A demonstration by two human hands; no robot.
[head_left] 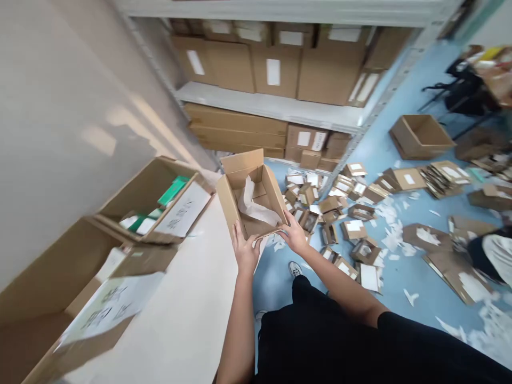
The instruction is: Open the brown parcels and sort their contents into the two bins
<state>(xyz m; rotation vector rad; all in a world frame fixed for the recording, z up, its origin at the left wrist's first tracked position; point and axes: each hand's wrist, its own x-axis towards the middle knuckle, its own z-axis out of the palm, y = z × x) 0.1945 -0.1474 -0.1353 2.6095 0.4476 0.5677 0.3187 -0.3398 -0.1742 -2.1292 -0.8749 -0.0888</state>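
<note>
Left grip [246,249]: fingers [239,233] pressed together against the near left corner of the item, clamped on it.

Right grip [295,236]: fingers [285,228] together over the near right corner, clamped on the same item.

Item held: open cardboard box [228,201], in both grips above the blue floor, just beside the desk edge. Flaps stand open; crumpled white paper [254,205] lies inside.

Reason for hold: grips on opposing corners appear to steady the box and keep its open top facing the wearer, with the contents in view.

Desk: white desk [192,304] to the left, bearing two cartons. The nearer-shelf carton [132,194] holds green-and-white packets [172,192]; a handwritten sheet [183,209] on its side seems placed for identification. The lower carton [48,277] has a similar sheet [112,304].

Shelving: metal shelving [276,93] ahead, stacked with sealed brown cartons [276,72].

Floor: blue floor [404,128] carries many small opened boxes [328,213], flattened cardboard [428,237], white paper scraps [394,234] and an open carton [420,136], lying loose rather than arranged.
</note>
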